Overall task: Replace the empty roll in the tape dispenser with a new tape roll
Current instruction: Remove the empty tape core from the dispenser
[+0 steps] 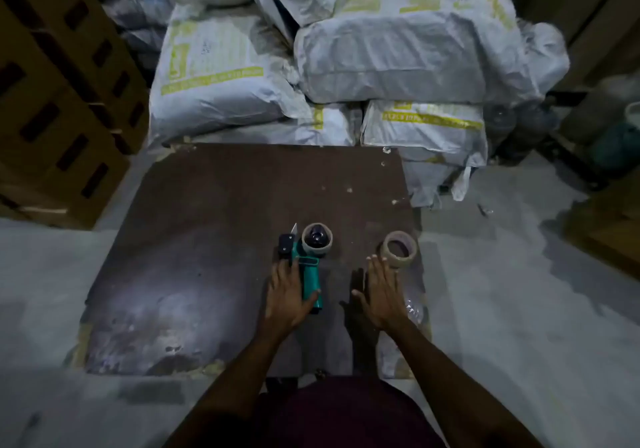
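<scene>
A teal tape dispenser [309,276] lies on the dark brown board [214,226], handle toward me, its black head and blade at the far end. An almost bare cardboard roll [317,238] sits on its spindle. A new tape roll [398,248] stands on the board to the right. My left hand [287,297] lies flat over the handle's left side, thumb touching the handle, fingers apart. My right hand [382,291] is flat and spread just short of the new roll, fingertips near its rim, holding nothing.
White woven sacks [398,52] with yellow print are piled behind the board. Stacked cardboard boxes [59,101] stand on the left. Crumpled clear plastic [414,309] lies by the board's right edge. Grey concrete floor [519,291] surrounds the board.
</scene>
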Demonstrator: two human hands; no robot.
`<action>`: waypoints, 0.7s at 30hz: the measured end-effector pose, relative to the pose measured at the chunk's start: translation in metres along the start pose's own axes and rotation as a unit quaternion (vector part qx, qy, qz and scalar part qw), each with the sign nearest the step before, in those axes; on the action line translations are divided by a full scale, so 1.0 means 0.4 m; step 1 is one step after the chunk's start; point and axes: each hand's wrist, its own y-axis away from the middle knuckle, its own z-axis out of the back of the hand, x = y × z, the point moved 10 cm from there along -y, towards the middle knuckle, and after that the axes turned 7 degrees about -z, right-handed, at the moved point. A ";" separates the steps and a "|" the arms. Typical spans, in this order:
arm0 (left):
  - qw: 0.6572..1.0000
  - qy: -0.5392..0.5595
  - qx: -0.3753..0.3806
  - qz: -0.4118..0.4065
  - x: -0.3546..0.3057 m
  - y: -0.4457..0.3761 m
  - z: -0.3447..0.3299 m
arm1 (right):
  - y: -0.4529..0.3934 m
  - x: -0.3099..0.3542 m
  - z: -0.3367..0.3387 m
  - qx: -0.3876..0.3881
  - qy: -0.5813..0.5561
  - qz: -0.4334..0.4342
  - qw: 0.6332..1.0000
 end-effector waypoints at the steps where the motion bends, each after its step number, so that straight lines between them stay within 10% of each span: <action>1: 1.000 0.009 -0.013 0.007 -0.004 -0.001 0.005 | 0.007 0.001 -0.012 0.009 -0.003 -0.007 1.000; 8: 0.982 0.098 0.106 0.122 -0.004 -0.029 -0.077 | 0.051 0.053 -0.036 0.069 0.032 0.003 0.997; 21: 0.980 -0.008 0.200 0.004 0.121 -0.005 -0.090 | 0.056 0.047 -0.076 0.062 -0.119 -0.051 0.990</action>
